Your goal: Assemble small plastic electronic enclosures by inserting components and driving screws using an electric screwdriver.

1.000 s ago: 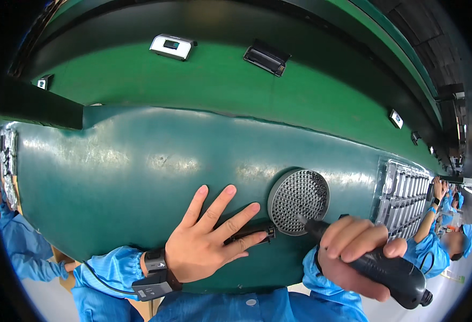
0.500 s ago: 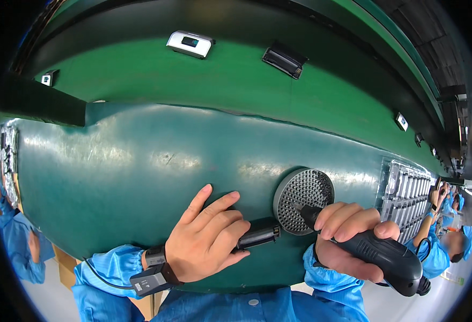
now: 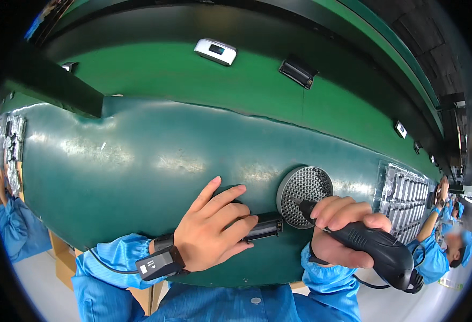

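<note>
Slip risk here, the black handheld driver could knock the grey perforated tray imo.
Its tip is over the tray, so a sideways wobble might tip it, and a loose left hand could let the black housing skid on the green bench, just beside the tray. Right hand is wrapped round the driver; left has fingers part-spread over the housing's left end, can't tell if it's pinching.

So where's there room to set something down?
The widest bare patch lies between the left hand and the green strip; a smaller one, between the round dish and clear tray. The dish's near side is crowded: black part, driver, right hand.
</note>
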Tool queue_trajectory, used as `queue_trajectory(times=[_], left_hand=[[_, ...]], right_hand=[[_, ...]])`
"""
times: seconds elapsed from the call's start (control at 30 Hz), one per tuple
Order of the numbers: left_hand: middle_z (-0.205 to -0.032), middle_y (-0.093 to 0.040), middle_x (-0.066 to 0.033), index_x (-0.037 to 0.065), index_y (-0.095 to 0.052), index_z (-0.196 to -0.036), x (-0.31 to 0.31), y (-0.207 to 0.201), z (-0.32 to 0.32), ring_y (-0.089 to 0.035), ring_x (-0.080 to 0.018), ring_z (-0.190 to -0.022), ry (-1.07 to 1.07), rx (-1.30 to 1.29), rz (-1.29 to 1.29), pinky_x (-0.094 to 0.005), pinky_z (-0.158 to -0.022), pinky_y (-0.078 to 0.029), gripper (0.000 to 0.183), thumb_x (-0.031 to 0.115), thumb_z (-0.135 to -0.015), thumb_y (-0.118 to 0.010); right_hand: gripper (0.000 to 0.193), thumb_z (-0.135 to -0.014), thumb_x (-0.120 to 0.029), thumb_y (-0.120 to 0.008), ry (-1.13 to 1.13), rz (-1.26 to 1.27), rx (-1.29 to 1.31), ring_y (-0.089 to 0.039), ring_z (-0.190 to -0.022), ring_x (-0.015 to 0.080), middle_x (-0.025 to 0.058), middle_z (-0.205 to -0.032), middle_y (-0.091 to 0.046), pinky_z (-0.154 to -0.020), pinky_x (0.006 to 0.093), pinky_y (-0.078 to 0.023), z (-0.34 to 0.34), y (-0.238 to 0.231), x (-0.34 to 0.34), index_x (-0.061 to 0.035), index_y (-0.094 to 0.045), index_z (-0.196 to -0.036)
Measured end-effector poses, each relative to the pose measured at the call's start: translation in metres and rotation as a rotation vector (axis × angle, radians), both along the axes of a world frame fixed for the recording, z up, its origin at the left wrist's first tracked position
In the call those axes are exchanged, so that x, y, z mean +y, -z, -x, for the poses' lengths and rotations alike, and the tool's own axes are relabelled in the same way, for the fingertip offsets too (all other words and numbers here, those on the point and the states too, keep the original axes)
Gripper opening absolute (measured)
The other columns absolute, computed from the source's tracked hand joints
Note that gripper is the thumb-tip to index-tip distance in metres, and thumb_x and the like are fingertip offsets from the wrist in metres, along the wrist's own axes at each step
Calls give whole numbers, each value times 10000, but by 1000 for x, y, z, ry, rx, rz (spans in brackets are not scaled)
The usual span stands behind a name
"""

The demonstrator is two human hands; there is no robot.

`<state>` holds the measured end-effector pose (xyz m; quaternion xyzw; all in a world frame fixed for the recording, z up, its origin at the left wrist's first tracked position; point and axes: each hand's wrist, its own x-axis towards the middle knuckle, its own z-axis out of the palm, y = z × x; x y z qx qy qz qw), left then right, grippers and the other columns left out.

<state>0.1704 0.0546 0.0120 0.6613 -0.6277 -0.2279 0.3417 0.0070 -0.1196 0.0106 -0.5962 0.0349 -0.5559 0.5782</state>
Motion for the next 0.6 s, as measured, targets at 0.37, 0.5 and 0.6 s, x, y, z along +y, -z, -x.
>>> queue_trajectory(times=[0.37, 0.5, 0.6], left_hand=[[-1064, -583, -40, 128, -767, -1085, 3, 5, -4, -606, -316, -1259, -54, 116, 23, -603, -1161, -411, 524, 200, -594, -936], [-1064, -579, -39, 132, -770, -1078, 7, 5, -5, -603, -310, -1245, -79, 96, 37, -598, -1154, -424, 493, 214, -615, -917], [-1061, -578, -39, 133, -771, -1073, 5, 8, -3, -603, -309, -1240, -84, 88, 45, -595, -1152, -429, 463, 228, -638, -902]], right_hand=[[652, -1010, -574, -614, -205, 0, -12, -606, -651, 275, 190, -898, -618, -539, 411, -534, -13, -32, 56, -63, -435, -1373], [662, -1007, -578, -614, -258, -42, 13, -606, -653, 274, 184, -898, -616, -547, 411, -536, -21, -26, 65, -65, -426, -1381], [665, -1006, -579, -615, -239, -52, 21, -607, -658, 275, 185, -902, -619, -549, 412, -536, -21, -23, 65, -63, -425, -1381]])
